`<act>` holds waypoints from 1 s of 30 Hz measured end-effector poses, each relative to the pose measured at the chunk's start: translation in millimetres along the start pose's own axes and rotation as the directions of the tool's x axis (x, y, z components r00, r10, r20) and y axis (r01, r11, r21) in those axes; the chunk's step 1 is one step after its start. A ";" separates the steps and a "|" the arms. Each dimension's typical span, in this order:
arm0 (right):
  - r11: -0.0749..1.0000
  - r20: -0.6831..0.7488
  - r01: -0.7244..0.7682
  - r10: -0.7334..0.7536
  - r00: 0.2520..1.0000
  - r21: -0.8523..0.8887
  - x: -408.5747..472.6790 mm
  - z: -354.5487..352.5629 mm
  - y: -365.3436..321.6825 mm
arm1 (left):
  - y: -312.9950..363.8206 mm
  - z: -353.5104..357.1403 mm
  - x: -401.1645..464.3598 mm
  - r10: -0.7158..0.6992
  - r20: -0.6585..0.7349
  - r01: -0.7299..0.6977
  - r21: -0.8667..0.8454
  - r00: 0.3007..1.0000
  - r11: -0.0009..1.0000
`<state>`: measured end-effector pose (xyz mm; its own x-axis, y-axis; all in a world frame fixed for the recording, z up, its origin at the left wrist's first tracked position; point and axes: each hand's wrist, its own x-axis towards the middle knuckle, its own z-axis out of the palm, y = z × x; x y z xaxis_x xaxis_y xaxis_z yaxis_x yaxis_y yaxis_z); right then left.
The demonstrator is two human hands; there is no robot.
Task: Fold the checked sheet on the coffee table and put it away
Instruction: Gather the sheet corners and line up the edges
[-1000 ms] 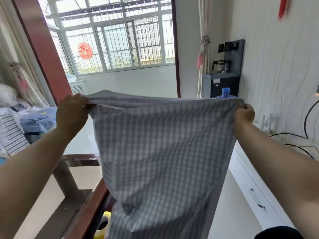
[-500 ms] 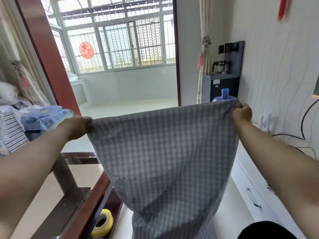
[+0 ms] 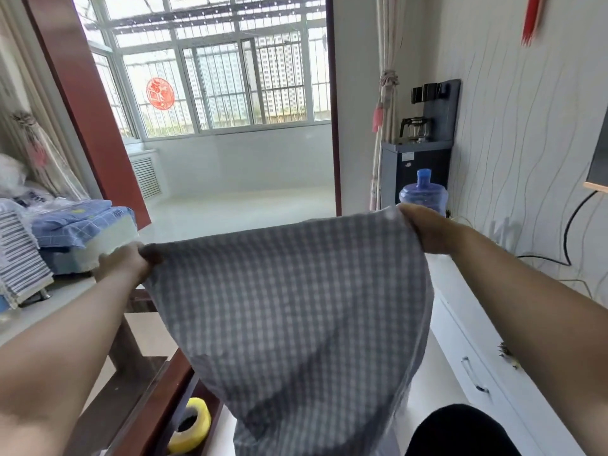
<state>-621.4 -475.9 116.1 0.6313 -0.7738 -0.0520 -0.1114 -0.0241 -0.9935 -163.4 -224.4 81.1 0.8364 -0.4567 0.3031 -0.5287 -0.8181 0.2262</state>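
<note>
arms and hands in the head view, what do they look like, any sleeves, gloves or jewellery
Both forearms are bare as far as the frame shows: no sleeve cuff in view. The left hand and right hand wear no gloves, and no watch, bracelet or ring is visible. No markings can be made out on the arms. A dark rounded shape at the bottom right may be clothing.

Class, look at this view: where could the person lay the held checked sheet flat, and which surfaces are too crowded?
Free: the pale glass tabletop between the left hand and the striped stack, and the white cabinet top beyond the right hand. Crowded: the table's far left, piled with blue folded bedding. The grey checked sheet hides what lies below.
</note>
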 end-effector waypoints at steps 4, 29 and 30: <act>0.998 0.447 -0.064 0.043 0.894 0.030 -19.3 2.5 -0.2 | 2.2 3.0 -6.0 -0.092 -0.050 0.091 -0.024 0.994 0.996; 0.858 -0.483 0.081 -0.360 0.798 -0.506 47.9 -17.4 23.8 | 43.9 -37.5 -42.2 0.482 0.291 -0.207 -0.640 0.827 0.740; 0.872 -0.458 0.056 -0.309 0.833 -0.486 45.7 -16.4 21.6 | 41.0 -41.1 -42.1 0.502 0.411 -0.162 -0.629 0.761 0.760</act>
<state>-607.6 -522.2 93.9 0.2088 -0.9275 0.3099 -0.4353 -0.3719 -0.8199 -226.2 -224.4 115.7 0.4305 -0.9019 -0.0360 -0.6284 -0.3282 0.7053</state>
